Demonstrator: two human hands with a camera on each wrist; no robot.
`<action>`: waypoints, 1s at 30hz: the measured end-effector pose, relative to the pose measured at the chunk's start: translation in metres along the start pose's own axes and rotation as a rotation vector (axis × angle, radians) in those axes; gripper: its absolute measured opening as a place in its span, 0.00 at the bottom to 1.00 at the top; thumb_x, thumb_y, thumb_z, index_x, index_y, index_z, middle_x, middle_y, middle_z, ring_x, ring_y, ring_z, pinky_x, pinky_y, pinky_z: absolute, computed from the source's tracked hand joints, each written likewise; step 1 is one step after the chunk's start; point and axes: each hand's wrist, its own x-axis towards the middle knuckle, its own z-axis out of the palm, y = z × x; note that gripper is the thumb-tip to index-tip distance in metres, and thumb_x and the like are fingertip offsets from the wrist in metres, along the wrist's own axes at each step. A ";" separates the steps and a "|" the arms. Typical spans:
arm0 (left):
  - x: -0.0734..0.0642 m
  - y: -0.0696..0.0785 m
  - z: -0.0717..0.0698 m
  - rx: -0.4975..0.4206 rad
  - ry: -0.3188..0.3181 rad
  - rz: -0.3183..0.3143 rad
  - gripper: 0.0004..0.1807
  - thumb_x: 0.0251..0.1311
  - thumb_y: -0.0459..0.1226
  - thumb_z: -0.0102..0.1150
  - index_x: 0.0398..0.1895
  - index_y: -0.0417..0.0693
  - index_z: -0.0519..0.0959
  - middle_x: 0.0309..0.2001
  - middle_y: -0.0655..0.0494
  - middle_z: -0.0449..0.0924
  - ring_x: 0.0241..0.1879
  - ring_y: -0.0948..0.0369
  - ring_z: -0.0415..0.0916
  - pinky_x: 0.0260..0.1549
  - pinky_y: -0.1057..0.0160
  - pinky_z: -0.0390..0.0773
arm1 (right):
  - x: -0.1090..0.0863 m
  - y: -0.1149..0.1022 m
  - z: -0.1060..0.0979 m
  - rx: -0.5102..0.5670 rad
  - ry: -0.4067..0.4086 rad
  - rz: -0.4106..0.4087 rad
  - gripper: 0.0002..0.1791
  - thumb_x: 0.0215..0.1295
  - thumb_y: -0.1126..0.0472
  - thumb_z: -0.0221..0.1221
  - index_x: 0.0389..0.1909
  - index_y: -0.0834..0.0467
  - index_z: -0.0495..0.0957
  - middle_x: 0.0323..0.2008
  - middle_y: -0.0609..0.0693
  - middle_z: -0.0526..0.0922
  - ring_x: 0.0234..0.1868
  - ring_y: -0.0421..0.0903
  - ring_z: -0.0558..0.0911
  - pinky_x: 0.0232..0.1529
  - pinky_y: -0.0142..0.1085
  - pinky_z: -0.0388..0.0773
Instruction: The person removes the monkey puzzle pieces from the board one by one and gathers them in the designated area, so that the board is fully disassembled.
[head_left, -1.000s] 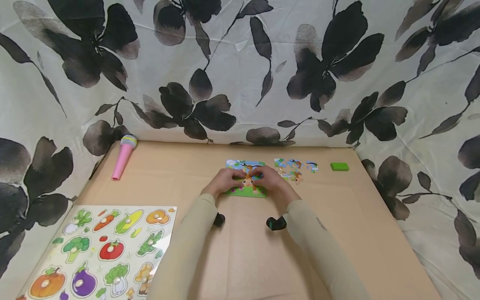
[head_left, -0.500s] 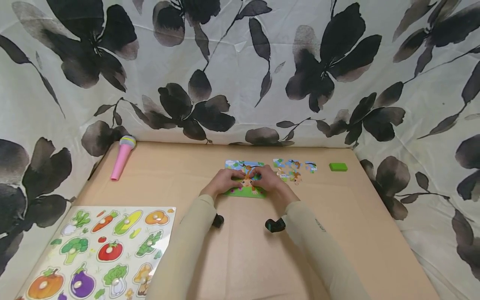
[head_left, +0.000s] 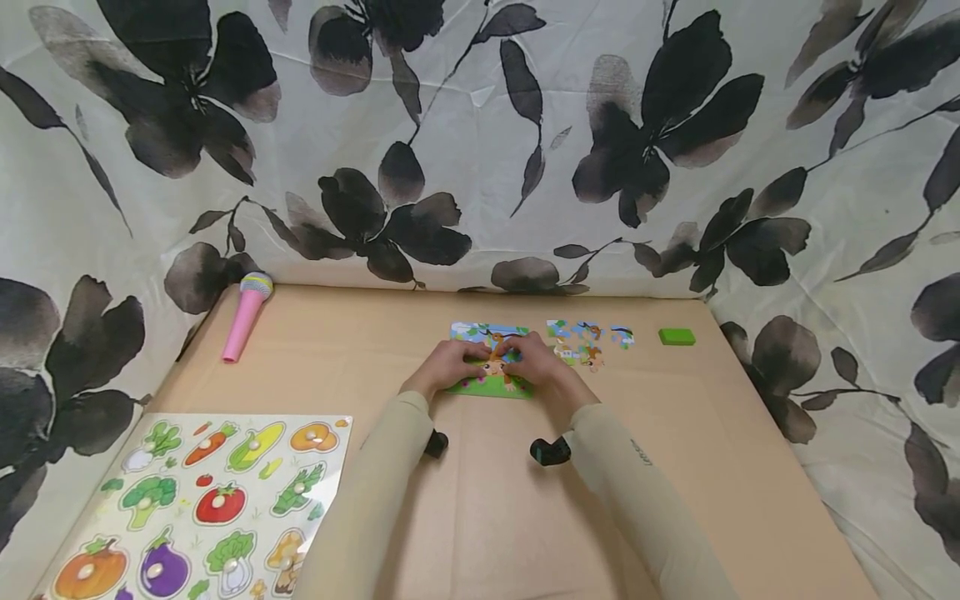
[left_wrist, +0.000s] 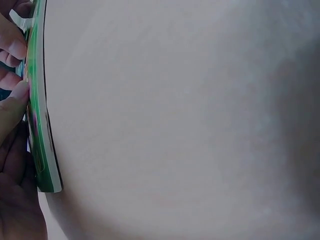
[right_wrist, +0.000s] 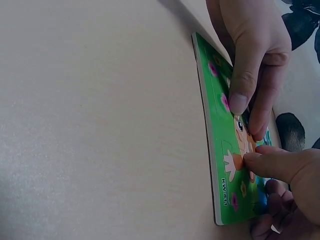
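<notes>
A small picture puzzle board (head_left: 491, 387) with a green lower border and a cartoon monkey lies flat at the table's far middle. My left hand (head_left: 447, 365) comes over it from the left and my right hand (head_left: 549, 363) from the right, thumbs and forefingers meeting near its centre. In the right wrist view, the left thumb (right_wrist: 238, 100) and the right thumb (right_wrist: 254, 160) press the board's face on either side of the monkey's head. The left wrist view catches only the board's edge (left_wrist: 44, 150) and some fingers. Much of the picture is hidden under the hands.
Loose jigsaw pieces (head_left: 587, 331) lie right of the board, with a green block (head_left: 677, 337) farther right. A pink toy microphone (head_left: 246, 325) rests at the back left. A large vegetable peg puzzle (head_left: 258, 500) covers the front left. A floral cloth (head_left: 480, 167) hangs behind the table.
Both hands keep the same position on the board. The head view shifts very slightly; otherwise nothing visibly moves.
</notes>
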 end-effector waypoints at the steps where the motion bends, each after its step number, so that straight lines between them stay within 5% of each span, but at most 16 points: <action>1: 0.000 0.000 0.000 -0.005 0.000 -0.002 0.16 0.59 0.36 0.67 0.52 0.45 0.84 0.61 0.53 0.77 0.65 0.57 0.70 0.68 0.54 0.61 | 0.000 0.000 0.000 0.007 0.002 0.005 0.14 0.67 0.64 0.60 0.52 0.59 0.77 0.57 0.60 0.71 0.60 0.59 0.62 0.58 0.52 0.67; 8: 0.000 -0.001 0.001 -0.015 -0.003 -0.011 0.16 0.60 0.35 0.66 0.51 0.45 0.84 0.61 0.52 0.77 0.65 0.56 0.69 0.68 0.54 0.62 | -0.001 -0.004 0.004 0.088 0.039 0.056 0.12 0.66 0.65 0.61 0.49 0.58 0.77 0.54 0.63 0.62 0.53 0.57 0.64 0.53 0.51 0.69; 20: 0.000 0.000 0.000 -0.019 -0.007 -0.015 0.16 0.60 0.36 0.66 0.52 0.45 0.84 0.61 0.53 0.77 0.65 0.56 0.69 0.68 0.53 0.61 | 0.001 0.000 0.014 0.039 0.223 0.058 0.09 0.61 0.61 0.67 0.42 0.54 0.82 0.51 0.57 0.72 0.54 0.56 0.65 0.59 0.51 0.62; 30: -0.001 0.002 -0.001 0.003 -0.005 -0.002 0.16 0.60 0.36 0.66 0.52 0.44 0.84 0.61 0.52 0.77 0.65 0.55 0.69 0.68 0.53 0.61 | -0.001 0.004 0.015 0.092 0.231 0.003 0.10 0.62 0.65 0.66 0.44 0.57 0.83 0.51 0.57 0.72 0.54 0.53 0.67 0.59 0.50 0.68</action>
